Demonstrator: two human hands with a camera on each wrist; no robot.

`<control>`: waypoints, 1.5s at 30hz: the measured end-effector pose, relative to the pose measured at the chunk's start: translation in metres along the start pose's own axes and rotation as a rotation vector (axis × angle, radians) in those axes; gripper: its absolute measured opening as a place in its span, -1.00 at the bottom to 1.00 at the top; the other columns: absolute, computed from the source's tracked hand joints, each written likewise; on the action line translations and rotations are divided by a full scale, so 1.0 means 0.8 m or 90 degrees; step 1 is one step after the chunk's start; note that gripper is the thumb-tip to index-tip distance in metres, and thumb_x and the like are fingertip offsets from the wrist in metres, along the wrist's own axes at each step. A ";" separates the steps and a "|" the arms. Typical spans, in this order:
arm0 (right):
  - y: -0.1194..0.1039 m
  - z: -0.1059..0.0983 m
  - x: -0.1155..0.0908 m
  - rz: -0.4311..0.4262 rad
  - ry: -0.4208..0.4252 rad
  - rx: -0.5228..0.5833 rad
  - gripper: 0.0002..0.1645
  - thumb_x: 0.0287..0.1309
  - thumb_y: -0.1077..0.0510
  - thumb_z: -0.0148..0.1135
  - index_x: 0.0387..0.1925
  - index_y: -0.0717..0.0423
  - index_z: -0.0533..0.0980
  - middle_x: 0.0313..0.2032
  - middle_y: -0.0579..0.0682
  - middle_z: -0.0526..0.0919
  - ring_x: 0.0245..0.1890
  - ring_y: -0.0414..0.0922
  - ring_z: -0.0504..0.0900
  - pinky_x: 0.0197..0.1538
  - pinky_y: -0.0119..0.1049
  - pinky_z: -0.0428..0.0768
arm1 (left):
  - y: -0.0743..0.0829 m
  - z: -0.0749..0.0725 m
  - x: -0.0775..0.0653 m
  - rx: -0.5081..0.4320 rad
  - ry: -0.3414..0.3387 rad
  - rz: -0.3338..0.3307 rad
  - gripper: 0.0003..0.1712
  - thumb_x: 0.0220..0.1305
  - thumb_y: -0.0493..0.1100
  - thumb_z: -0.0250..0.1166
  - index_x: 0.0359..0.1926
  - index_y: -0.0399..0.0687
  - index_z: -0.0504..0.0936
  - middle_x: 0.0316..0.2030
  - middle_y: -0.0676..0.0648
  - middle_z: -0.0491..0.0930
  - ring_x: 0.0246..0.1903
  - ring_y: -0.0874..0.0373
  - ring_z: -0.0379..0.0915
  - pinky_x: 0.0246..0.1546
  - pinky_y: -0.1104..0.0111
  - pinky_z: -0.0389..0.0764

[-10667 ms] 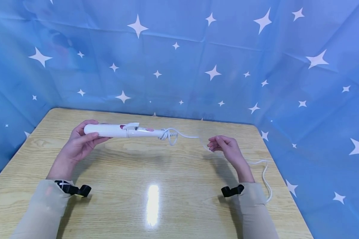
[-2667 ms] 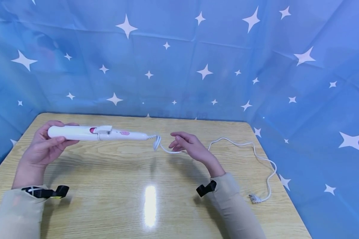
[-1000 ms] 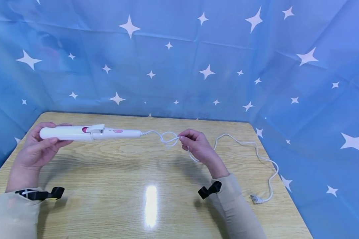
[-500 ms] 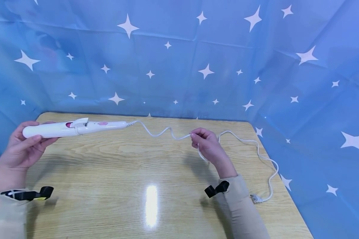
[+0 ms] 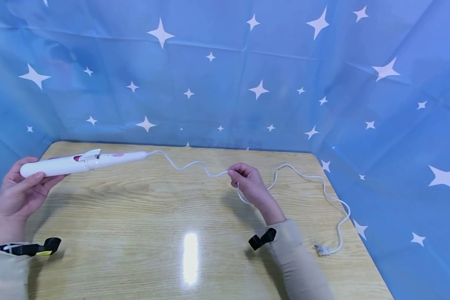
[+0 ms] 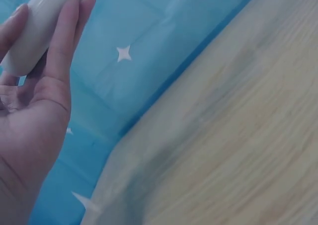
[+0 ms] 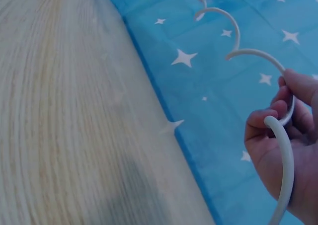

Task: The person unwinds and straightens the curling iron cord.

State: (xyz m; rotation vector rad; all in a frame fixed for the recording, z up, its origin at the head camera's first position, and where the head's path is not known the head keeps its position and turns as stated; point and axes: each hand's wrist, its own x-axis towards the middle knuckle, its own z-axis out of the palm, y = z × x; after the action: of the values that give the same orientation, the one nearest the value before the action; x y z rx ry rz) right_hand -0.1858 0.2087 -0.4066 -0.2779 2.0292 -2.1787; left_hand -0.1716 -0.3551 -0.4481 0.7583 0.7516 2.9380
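Observation:
A white curling iron [image 5: 112, 159] with a pink button and a raised clip lever hangs above the table at the left, its cord end a little higher. My left hand [image 5: 22, 187] grips its thick rounded end between thumb and fingers; the left wrist view shows that white end [image 6: 37, 34] in the fingers. From the handle a white power cord [image 5: 185, 166] runs in loose waves to my right hand [image 5: 249, 181], which pinches it between thumb and fingertips. In the right wrist view the cord [image 7: 284, 160] passes through the curled fingers and drops toward the bottom edge.
The rest of the cord bends across the right side of the wooden table [image 5: 142, 233], ending in a plug [image 5: 321, 250] near the right edge. A blue curtain with white stars [image 5: 225, 75] stands behind the table and along its sides.
The loops near the handle have come undone, leaving the cord in open waves. My left hand has carried the curling iron left and tilted it; my right hand moved right, then slightly back left.

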 end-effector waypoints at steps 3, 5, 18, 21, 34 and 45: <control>0.003 0.002 0.000 0.004 0.010 -0.029 -0.88 0.46 0.29 0.16 -0.17 0.32 0.57 -0.43 -0.05 0.47 -0.49 -0.15 0.38 -0.38 -0.35 0.44 | 0.000 -0.007 -0.005 0.004 0.031 0.007 -0.46 0.40 -0.72 -0.30 0.22 -0.51 0.44 0.21 -0.42 0.46 0.18 -0.35 0.51 0.11 -0.13 0.57; 0.005 0.002 0.000 0.014 0.014 -0.056 -0.87 0.45 0.27 0.18 -0.15 0.32 0.57 -0.43 -0.06 0.48 -0.49 -0.15 0.40 -0.40 -0.38 0.45 | 0.000 -0.011 -0.008 0.007 0.062 0.013 -0.45 0.39 -0.73 -0.30 0.22 -0.50 0.44 0.21 -0.38 0.42 0.14 -0.36 0.54 0.08 -0.13 0.59; 0.017 0.004 -0.004 0.014 -0.029 -0.172 -0.76 0.47 0.24 0.18 -0.05 0.41 0.58 -0.41 0.07 0.52 -0.46 -0.12 0.43 -0.38 -0.37 0.47 | 0.002 -0.048 -0.023 -0.001 0.138 -0.011 -0.37 0.45 -0.67 -0.30 0.35 -0.28 0.42 0.25 -0.20 0.34 0.03 -0.37 0.60 0.05 -0.08 0.67; 0.021 0.002 -0.004 0.017 -0.032 -0.186 -0.76 0.47 0.24 0.19 -0.06 0.40 0.58 -0.44 0.00 0.51 -0.45 -0.06 0.42 -0.39 -0.36 0.46 | 0.005 -0.053 -0.027 0.011 0.188 -0.010 -0.35 0.45 -0.66 -0.24 0.37 -0.19 0.43 0.23 -0.11 0.36 0.00 -0.34 0.63 -0.02 -0.08 0.72; 0.041 0.013 -0.003 0.018 -0.105 -0.245 -0.78 0.46 0.26 0.20 -0.09 0.39 0.61 -0.51 -0.04 0.48 -0.52 -0.08 0.35 -0.46 -0.38 0.40 | 0.005 -0.067 -0.032 0.023 0.341 0.007 -0.23 0.44 -0.63 -0.07 0.50 0.09 0.33 0.18 0.12 0.35 -0.13 -0.19 0.70 -0.23 -0.02 0.81; 0.052 0.012 -0.003 0.014 -0.099 -0.283 -0.76 0.47 0.28 0.16 -0.05 0.40 0.64 -0.47 0.28 0.52 -0.51 0.10 0.43 -0.48 -0.39 0.46 | 0.004 -0.072 -0.021 0.126 0.395 -0.033 -0.18 0.46 -0.55 0.01 0.55 0.25 0.25 0.38 0.27 0.02 -0.21 -0.01 0.72 -0.29 0.13 0.83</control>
State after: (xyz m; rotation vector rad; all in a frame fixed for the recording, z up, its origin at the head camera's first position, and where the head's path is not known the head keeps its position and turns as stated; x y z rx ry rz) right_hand -0.1821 0.1971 -0.4474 -0.4556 2.3845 -1.6124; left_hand -0.1827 -0.3860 -0.4983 -0.2031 1.0745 3.0854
